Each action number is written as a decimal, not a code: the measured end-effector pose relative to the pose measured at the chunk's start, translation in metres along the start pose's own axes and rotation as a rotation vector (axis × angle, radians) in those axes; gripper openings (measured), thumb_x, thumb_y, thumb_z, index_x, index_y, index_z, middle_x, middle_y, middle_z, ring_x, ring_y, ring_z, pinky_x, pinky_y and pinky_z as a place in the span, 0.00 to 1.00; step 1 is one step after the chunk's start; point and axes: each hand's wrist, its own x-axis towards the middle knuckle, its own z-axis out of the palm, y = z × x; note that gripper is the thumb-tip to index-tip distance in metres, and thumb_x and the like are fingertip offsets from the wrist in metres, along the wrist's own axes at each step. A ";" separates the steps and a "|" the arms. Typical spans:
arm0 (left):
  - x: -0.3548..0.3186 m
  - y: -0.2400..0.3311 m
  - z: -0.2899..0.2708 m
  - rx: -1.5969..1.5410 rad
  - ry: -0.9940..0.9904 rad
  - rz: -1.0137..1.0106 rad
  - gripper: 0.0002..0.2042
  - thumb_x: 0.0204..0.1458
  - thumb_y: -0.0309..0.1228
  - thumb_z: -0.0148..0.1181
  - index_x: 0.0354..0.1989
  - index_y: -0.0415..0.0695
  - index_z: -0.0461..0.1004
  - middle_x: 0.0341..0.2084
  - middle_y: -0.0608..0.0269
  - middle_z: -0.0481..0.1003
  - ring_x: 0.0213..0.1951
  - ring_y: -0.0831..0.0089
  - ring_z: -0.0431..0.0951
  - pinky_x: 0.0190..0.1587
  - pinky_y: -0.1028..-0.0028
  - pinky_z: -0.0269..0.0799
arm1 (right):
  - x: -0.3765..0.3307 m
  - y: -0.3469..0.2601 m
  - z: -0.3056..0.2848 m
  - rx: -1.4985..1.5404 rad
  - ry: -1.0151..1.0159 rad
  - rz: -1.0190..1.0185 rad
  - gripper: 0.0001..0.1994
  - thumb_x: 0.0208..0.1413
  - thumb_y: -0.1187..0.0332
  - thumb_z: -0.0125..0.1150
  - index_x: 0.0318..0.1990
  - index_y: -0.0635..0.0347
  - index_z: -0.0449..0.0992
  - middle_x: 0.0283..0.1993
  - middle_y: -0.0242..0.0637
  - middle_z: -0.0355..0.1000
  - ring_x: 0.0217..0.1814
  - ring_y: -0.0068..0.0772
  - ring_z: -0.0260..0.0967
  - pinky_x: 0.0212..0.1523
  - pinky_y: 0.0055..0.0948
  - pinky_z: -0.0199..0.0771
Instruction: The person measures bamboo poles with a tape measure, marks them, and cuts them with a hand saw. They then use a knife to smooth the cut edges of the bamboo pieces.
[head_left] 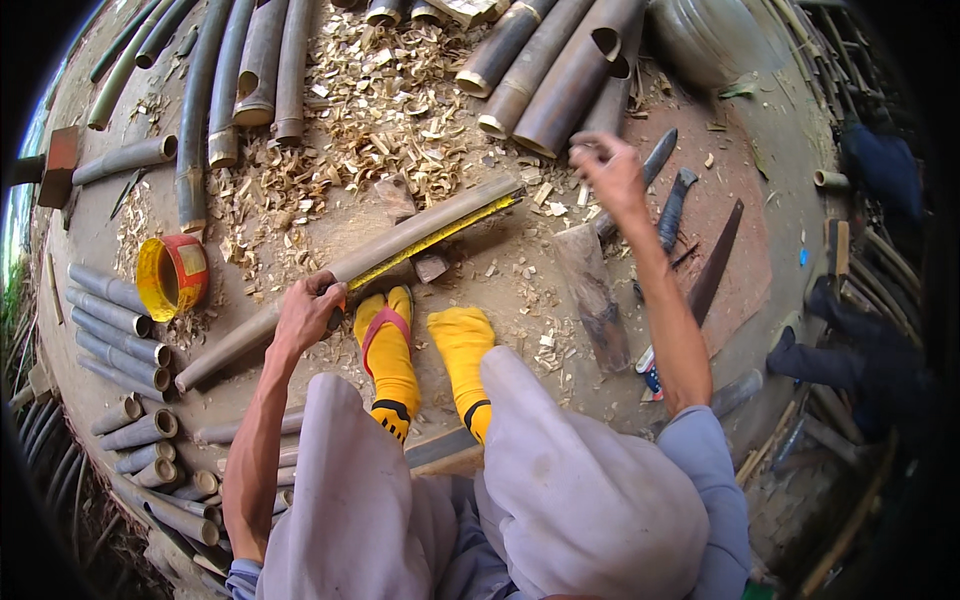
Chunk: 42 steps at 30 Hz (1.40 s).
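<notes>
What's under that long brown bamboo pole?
A small reddish-brown wooden block shows by the near side of the long brown bamboo pole. The pole covers whatever's directly beneath.

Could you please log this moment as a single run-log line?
left hand: gripping long brown bamboo pole and orange tape measure | thin yellow tape strip: along pole | right hand: apart from pole, blurred

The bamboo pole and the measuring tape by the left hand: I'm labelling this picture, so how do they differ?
The bamboo pole is greyish brown, while the measuring tape is bright yellow with dark marks. The pole is thick and rounded; the tape is a thin, narrow strip. The pole runs on past the left hand toward the lower left, whereas the tape's strip shows only to the hand's upper right. Both slant the same way, side by side.
</notes>
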 end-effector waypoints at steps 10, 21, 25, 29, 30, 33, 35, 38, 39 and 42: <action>0.008 0.004 0.007 -0.021 -0.016 -0.015 0.16 0.49 0.42 0.52 0.24 0.39 0.73 0.13 0.58 0.69 0.18 0.71 0.70 0.25 0.69 0.66 | -0.036 0.029 0.075 0.389 -0.034 0.091 0.07 0.53 0.71 0.61 0.36 0.66 0.78 0.26 0.35 0.76 0.23 0.18 0.72 0.21 0.17 0.73; 0.012 0.005 0.010 0.287 0.201 -0.052 0.26 0.49 0.47 0.57 0.43 0.35 0.62 0.31 0.38 0.75 0.36 0.44 0.76 0.40 0.54 0.70 | -0.015 0.132 -0.021 -0.123 0.591 -0.143 0.09 0.50 0.70 0.61 0.39 0.64 0.78 0.33 0.38 0.76 0.32 0.28 0.71 0.36 0.27 0.71; 0.012 -0.007 0.013 0.339 0.212 -0.020 0.26 0.51 0.48 0.56 0.50 0.38 0.64 0.34 0.38 0.74 0.40 0.45 0.75 0.43 0.55 0.71 | -0.009 0.185 -0.084 -0.537 0.574 0.012 0.20 0.50 0.60 0.61 0.47 0.63 0.74 0.40 0.47 0.75 0.42 0.45 0.73 0.46 0.36 0.70; 0.012 0.000 0.014 0.375 0.182 -0.060 0.24 0.51 0.48 0.56 0.45 0.38 0.68 0.35 0.40 0.74 0.41 0.47 0.75 0.43 0.54 0.71 | 0.002 0.245 -0.110 -0.746 0.388 0.161 0.27 0.49 0.55 0.62 0.53 0.63 0.70 0.46 0.53 0.73 0.50 0.51 0.70 0.52 0.39 0.66; 0.014 -0.001 0.015 0.374 0.182 -0.050 0.24 0.52 0.48 0.56 0.45 0.38 0.68 0.35 0.40 0.74 0.41 0.46 0.75 0.43 0.54 0.71 | 0.006 0.258 -0.114 -0.683 0.317 0.231 0.29 0.48 0.54 0.62 0.55 0.63 0.69 0.47 0.54 0.72 0.52 0.52 0.69 0.53 0.39 0.65; 0.017 0.005 0.013 0.359 0.152 -0.063 0.25 0.52 0.49 0.55 0.45 0.37 0.67 0.35 0.39 0.74 0.41 0.45 0.76 0.43 0.54 0.71 | 0.011 0.277 -0.110 -0.451 0.285 0.251 0.33 0.47 0.52 0.63 0.57 0.65 0.67 0.49 0.55 0.71 0.53 0.52 0.68 0.54 0.39 0.65; 0.015 0.004 0.012 0.366 0.145 -0.090 0.25 0.52 0.49 0.55 0.45 0.37 0.67 0.35 0.38 0.74 0.40 0.45 0.76 0.42 0.53 0.71 | 0.012 0.269 -0.098 -0.551 0.248 0.178 0.33 0.47 0.55 0.62 0.57 0.68 0.65 0.52 0.58 0.69 0.55 0.54 0.66 0.55 0.41 0.63; 0.017 0.004 0.014 0.373 0.149 -0.067 0.26 0.52 0.49 0.55 0.45 0.36 0.66 0.34 0.38 0.74 0.40 0.43 0.76 0.42 0.53 0.72 | 0.016 0.265 -0.108 -0.597 0.308 0.330 0.33 0.46 0.57 0.63 0.56 0.70 0.65 0.48 0.56 0.70 0.51 0.52 0.69 0.53 0.41 0.65; 0.018 0.007 0.013 0.365 0.143 -0.060 0.26 0.52 0.49 0.55 0.45 0.36 0.66 0.34 0.37 0.74 0.40 0.43 0.76 0.41 0.53 0.72 | 0.016 0.265 -0.114 -0.593 0.346 0.426 0.32 0.46 0.57 0.64 0.55 0.70 0.66 0.46 0.54 0.72 0.49 0.50 0.70 0.51 0.40 0.67; 0.013 0.003 0.013 0.378 0.178 -0.104 0.26 0.50 0.49 0.57 0.47 0.39 0.68 0.34 0.40 0.75 0.40 0.45 0.76 0.42 0.54 0.72 | 0.004 0.218 -0.100 -0.089 0.571 0.468 0.25 0.48 0.65 0.61 0.52 0.69 0.67 0.37 0.46 0.72 0.35 0.41 0.72 0.38 0.38 0.73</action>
